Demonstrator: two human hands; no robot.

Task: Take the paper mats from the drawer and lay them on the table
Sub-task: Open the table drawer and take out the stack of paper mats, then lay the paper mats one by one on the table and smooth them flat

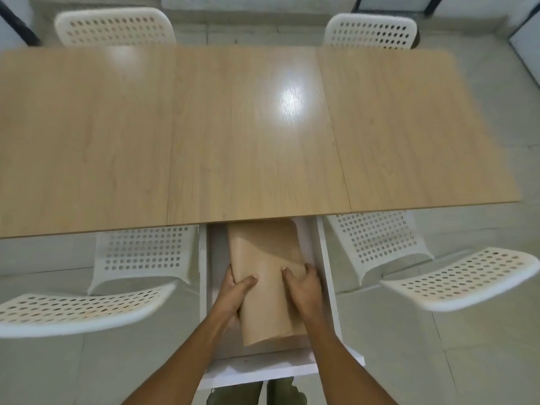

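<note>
Both hands, left hand [238, 287] and right hand [302, 285], grip the curled paper mats [267, 276] in the open drawer [325, 276]. It may be several. Next, lift them onto the table [251, 135].

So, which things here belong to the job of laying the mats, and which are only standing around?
Belong to the job:
- paper mats, bent, gripped by the left hand and right hand
- open white drawer
- wooden table

Only standing around:
- four white perforated chairs, e.g.
</note>
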